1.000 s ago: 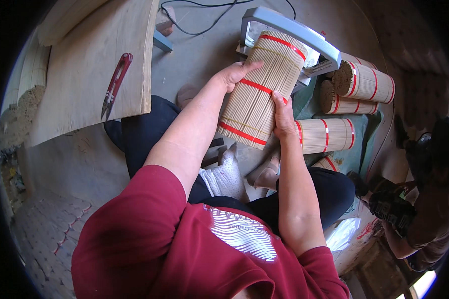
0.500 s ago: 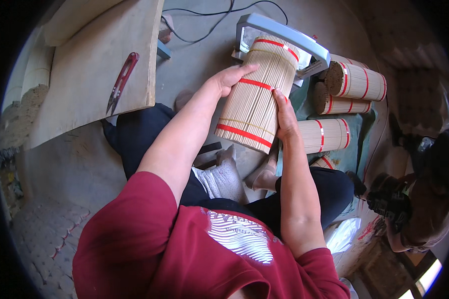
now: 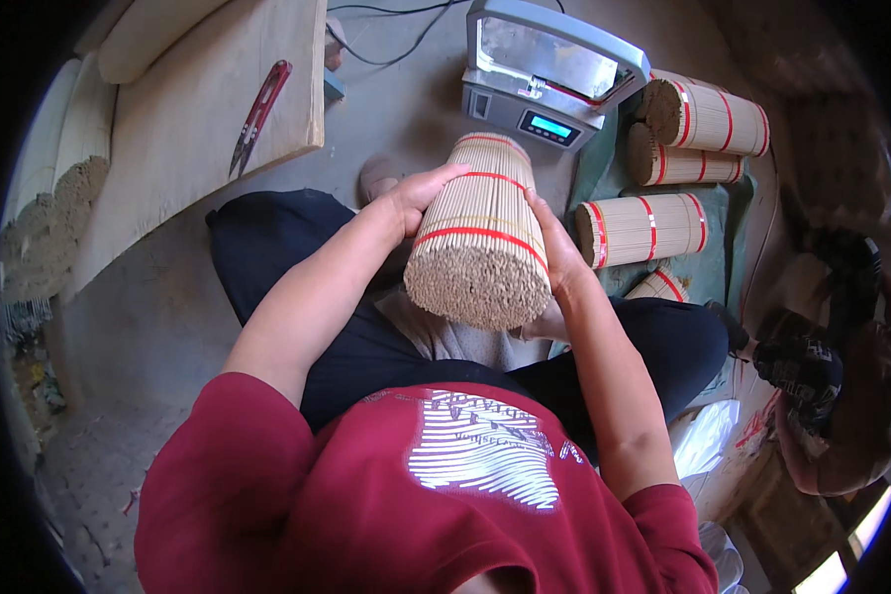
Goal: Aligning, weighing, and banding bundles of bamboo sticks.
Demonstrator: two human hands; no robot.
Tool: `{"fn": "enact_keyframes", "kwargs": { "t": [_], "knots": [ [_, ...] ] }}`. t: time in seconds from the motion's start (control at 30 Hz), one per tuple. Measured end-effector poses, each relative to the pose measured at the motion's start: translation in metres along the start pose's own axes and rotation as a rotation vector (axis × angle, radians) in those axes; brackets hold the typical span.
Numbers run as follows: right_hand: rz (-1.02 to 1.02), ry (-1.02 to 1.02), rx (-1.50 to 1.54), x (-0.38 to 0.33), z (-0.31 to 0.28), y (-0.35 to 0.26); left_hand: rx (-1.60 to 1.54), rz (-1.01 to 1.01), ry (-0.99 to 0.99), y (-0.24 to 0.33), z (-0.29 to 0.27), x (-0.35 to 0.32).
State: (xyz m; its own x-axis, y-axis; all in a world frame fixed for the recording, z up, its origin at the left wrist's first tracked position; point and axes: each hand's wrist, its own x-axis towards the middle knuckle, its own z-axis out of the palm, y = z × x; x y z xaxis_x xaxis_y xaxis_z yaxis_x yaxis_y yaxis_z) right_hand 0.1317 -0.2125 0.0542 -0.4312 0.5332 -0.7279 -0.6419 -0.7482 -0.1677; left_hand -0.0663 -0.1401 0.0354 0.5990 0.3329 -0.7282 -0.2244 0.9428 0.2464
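Observation:
Between my two hands is a thick bundle of thin wooden sticks [image 3: 483, 213], bound with red bands and a thin yellowish band. It is raised above my lap, its round cut end tilted toward me. My left hand [image 3: 426, 198] wraps its left side, thumb on top by the middle red band. My right hand [image 3: 558, 247] closes on the right side, most of its fingers hidden underneath. Just beyond the bundle, a grey digital scale [image 3: 525, 109] with a lit blue display and a raised frame stands on the floor, nothing on it.
Several similar stick bundles [image 3: 653, 228] lie on a green sheet [image 3: 604, 173] at the right. To the left, red-handled thread snips [image 3: 260, 117] rest on a wooden board [image 3: 198, 139] with more sticks beside it. A black cable [image 3: 406, 49] crosses the floor. Another person [image 3: 841, 416] is at far right.
Both hands have brought the bundle away from the scale toward me and tipped its near end up, so its cut face shows. The scale's display and body are now uncovered.

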Motion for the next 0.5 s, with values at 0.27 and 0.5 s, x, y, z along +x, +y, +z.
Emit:
{"fn": "enact_keyframes", "kwargs": {
  "t": [0.27, 0.5],
  "knots": [
    [0.151, -0.03, 0.088, 0.02, -0.04, 0.035, -0.085, -0.166, 0.047, -0.039, -0.052, 0.02],
    [0.235, 0.046, 0.081, 0.031, -0.048, 0.039, -0.147, -0.183, 0.099, -0.047, -0.073, 0.033]
  ]
}}
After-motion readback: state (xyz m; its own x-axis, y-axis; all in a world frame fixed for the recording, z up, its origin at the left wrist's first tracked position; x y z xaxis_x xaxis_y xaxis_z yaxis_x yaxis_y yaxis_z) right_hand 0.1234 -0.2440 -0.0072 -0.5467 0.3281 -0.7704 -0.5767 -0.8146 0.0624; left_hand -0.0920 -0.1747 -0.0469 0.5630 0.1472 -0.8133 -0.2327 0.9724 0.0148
